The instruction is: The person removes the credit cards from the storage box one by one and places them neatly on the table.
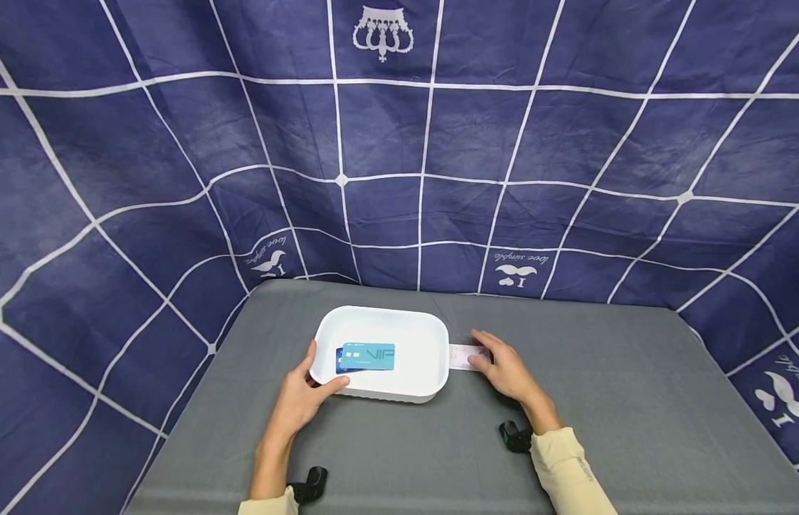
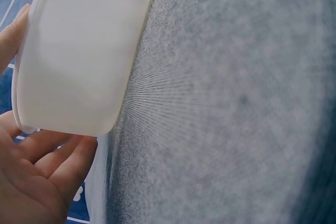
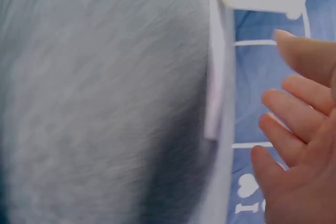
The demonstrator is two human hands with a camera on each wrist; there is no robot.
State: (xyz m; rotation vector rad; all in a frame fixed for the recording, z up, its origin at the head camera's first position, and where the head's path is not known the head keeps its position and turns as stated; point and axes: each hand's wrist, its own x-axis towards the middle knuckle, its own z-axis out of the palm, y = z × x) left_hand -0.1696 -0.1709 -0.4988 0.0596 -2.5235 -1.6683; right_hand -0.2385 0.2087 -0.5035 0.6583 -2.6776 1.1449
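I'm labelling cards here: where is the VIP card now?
In the head view, the light blue VIP card lies inside the white tray, slightly left of centre, towards the left hand, partly covering a darker blue card.

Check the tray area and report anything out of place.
One oddity: a pale pink rectangular paper slip lies outside the white rounded plastic tray, one end hidden by it, while two overlapping blue rectangular plastic-looking cards lie inside. Nothing looks spilled or damaged.

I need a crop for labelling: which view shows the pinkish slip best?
The head view: the slip shows broadly from above, though the right hand overlaps it. The right wrist view shows it blurred, nearly edge-on; the left wrist view doesn't show it.
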